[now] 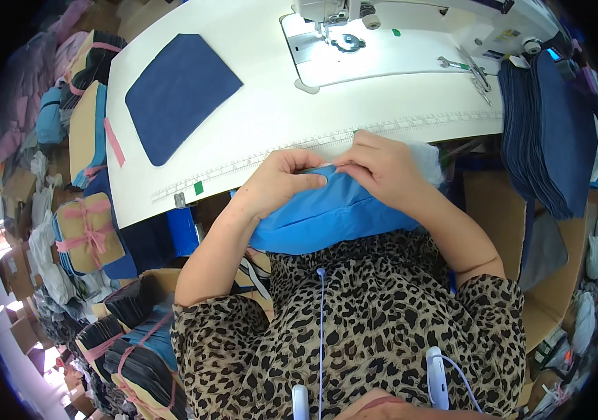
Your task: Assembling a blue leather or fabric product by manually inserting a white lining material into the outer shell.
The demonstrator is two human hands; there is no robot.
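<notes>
A bright blue fabric piece (320, 217) lies bunched across my lap at the table's front edge. Its upper edge is pinched between the fingers of my left hand (283, 180) and my right hand (381, 166), which almost meet. Both hands are closed on that edge, right above the lap. White fluffy material (426, 163) shows beside my right wrist. Just beyond my fingers a printed measuring scale (257, 162) runs along the table. The underside of the blue fabric is hidden.
A navy fabric panel (181, 98) lies flat on the white table (257, 63). The sewing machine (344, 31) stands at the back, with a wrench (458, 65) and scissors (479, 80) to its right. Stacked navy panels (558, 133) hang over the right edge. Tied fabric bundles (89, 234) sit left.
</notes>
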